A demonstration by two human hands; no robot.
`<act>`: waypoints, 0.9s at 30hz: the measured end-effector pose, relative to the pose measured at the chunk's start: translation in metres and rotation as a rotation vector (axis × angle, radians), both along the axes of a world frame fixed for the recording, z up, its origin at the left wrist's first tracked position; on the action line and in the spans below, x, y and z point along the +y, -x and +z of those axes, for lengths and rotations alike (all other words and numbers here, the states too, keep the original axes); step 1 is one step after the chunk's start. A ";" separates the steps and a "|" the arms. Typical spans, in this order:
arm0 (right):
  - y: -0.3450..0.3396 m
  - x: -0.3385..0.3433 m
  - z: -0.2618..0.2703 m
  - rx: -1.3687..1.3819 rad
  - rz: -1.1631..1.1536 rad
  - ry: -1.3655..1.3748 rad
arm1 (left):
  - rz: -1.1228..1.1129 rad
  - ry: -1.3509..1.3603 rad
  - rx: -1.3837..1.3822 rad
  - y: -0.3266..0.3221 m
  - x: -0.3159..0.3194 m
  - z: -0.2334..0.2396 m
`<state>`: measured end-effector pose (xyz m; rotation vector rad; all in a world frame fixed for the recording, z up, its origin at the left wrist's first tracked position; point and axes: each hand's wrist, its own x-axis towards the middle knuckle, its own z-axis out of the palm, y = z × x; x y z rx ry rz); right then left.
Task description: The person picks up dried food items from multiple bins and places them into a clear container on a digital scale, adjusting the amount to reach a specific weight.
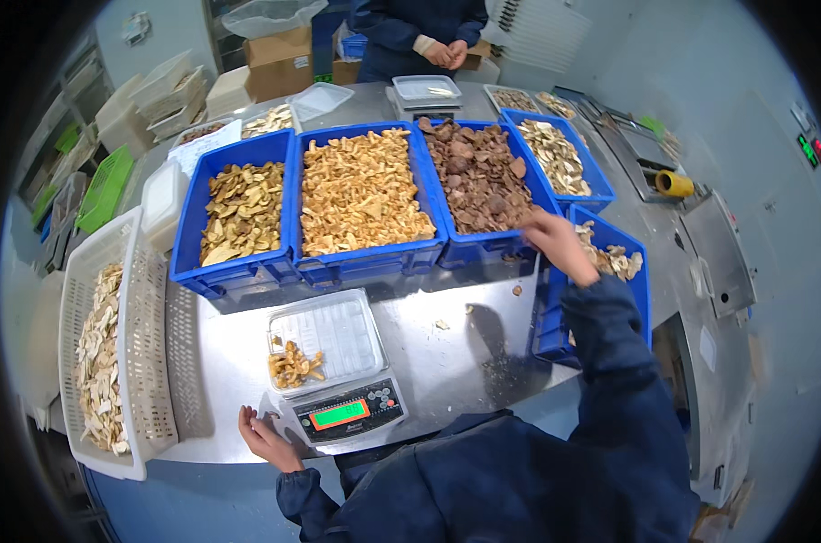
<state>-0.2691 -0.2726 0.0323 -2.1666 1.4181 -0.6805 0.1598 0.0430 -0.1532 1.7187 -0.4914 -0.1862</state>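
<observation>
My right hand [556, 241] is at the near right corner of a blue crate of dark brown dried mushroom pieces [481, 180]; its fingertips are partly hidden, so I cannot tell whether they hold a piece. My left hand [268, 438] rests by the steel table's near edge, left of a digital scale [349, 410], fingers apart and holding nothing. On the scale lies a clear plastic tray [339, 326] with a small heap of orange-brown mushrooms [293, 365] in its near left part. Blue crates of golden mushrooms [363, 193] and yellowish sliced mushrooms [244, 207] stand further left.
A white perforated basket of sliced mushrooms [101, 360] stands at the left. Blue crates of pale mushrooms [556, 159] [614, 258] stand at the right. Crumbs [441, 325] lie on the steel table. Across it, a co-worker's hands [445, 54] are near a second scale with a tray [426, 88].
</observation>
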 end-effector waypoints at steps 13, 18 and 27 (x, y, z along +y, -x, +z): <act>-0.030 0.209 -0.183 -0.052 -0.272 0.195 | 0.083 0.077 -0.051 0.009 -0.003 -0.004; -0.028 0.224 -0.201 0.103 -0.162 0.370 | 0.015 -0.300 -0.685 -0.003 0.002 -0.010; -0.012 0.219 -0.208 -0.056 -0.321 0.384 | 0.002 -0.473 -0.689 0.014 -0.011 -0.011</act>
